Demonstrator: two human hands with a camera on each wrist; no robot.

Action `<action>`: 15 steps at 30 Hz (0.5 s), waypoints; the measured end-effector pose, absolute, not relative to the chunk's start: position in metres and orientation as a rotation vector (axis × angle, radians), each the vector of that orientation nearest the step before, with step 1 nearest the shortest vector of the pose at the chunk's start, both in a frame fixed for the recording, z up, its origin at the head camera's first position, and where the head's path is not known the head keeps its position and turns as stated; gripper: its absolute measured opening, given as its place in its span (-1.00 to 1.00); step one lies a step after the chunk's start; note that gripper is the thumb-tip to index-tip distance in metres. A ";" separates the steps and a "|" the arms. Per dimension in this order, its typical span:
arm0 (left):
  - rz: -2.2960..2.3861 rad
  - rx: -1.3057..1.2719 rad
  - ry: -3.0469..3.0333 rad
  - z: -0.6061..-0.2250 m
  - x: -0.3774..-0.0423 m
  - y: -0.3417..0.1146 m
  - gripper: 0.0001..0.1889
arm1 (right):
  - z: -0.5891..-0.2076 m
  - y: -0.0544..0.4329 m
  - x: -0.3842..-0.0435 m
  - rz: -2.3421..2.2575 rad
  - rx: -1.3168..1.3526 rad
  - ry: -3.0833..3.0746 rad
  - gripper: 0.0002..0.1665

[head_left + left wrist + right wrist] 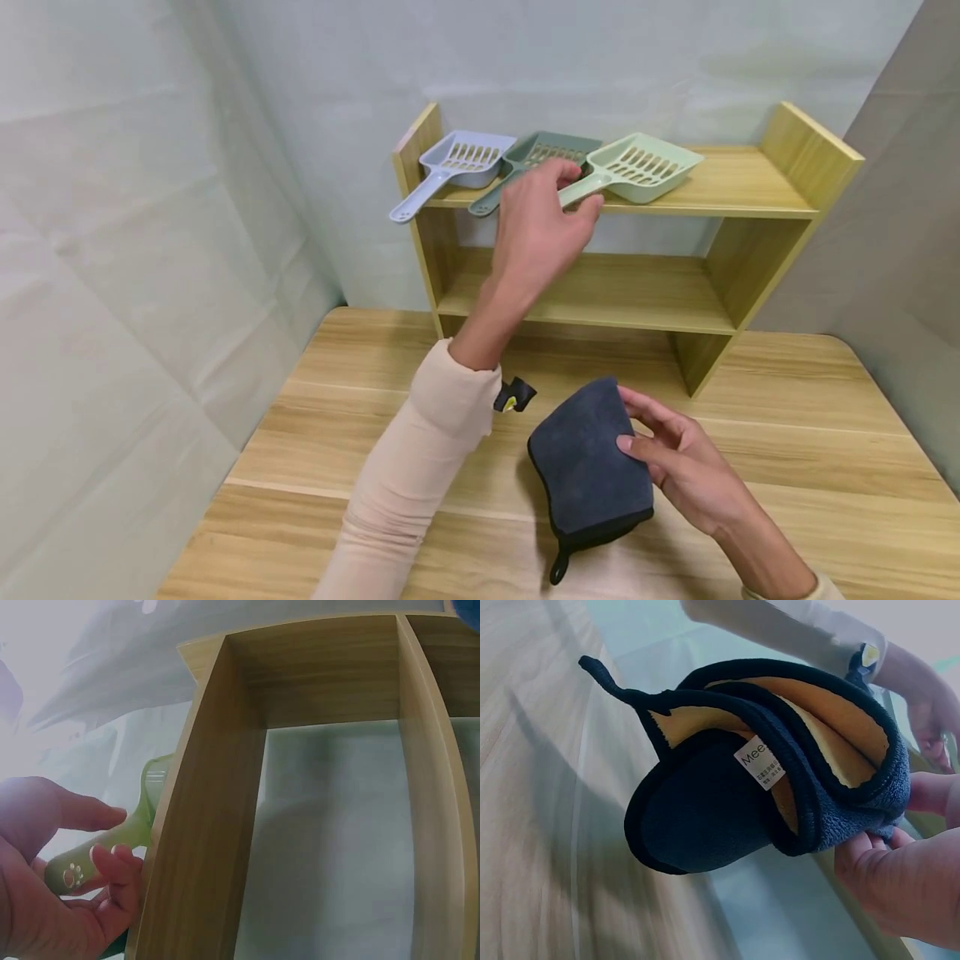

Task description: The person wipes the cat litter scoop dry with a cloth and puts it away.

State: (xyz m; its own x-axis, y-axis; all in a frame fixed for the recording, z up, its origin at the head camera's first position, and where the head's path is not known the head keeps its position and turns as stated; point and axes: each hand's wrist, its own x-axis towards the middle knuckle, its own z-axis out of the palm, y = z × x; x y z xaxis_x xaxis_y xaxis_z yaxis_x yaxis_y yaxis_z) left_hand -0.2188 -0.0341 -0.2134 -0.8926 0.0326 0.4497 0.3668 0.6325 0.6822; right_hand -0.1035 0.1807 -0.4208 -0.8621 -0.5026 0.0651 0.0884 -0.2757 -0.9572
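Note:
My left hand is at the top shelf, thumb and fingers curled about the handle of a light green litter scoop. The left wrist view shows the scoop's handle, marked with a paw print, between thumb and fingers. The slotted pan lies on the shelf. Above the table, my right hand pinches a folded dark blue cloth by its right edge. From the right wrist, the cloth shows yellow-orange inner faces, black binding, a hanging loop and a white label.
A dark green scoop and a pale blue scoop lie left of the light green one, handles over the shelf's front edge. The wooden shelf stands at the back of the table, with raised side panels. White sheeting hangs around.

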 end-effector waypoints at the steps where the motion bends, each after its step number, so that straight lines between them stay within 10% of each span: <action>1: -1.146 -0.321 -2.452 -0.215 -0.217 -0.035 -0.56 | -0.421 0.181 -0.104 -2.188 -0.506 1.602 -0.27; 15: -1.038 -0.378 -2.333 -0.239 -0.178 -0.055 -0.35 | -0.433 0.190 -0.103 -2.254 -0.363 1.494 -0.31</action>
State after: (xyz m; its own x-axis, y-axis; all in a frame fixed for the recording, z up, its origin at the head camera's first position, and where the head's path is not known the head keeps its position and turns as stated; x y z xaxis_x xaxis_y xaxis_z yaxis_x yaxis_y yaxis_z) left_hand -0.1777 -0.0548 -0.2390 -0.8074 0.0305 0.5892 0.4582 0.6616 0.5936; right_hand -0.1033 0.1897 -0.4326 -0.8818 -0.4715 -0.0091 0.1920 -0.3412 -0.9202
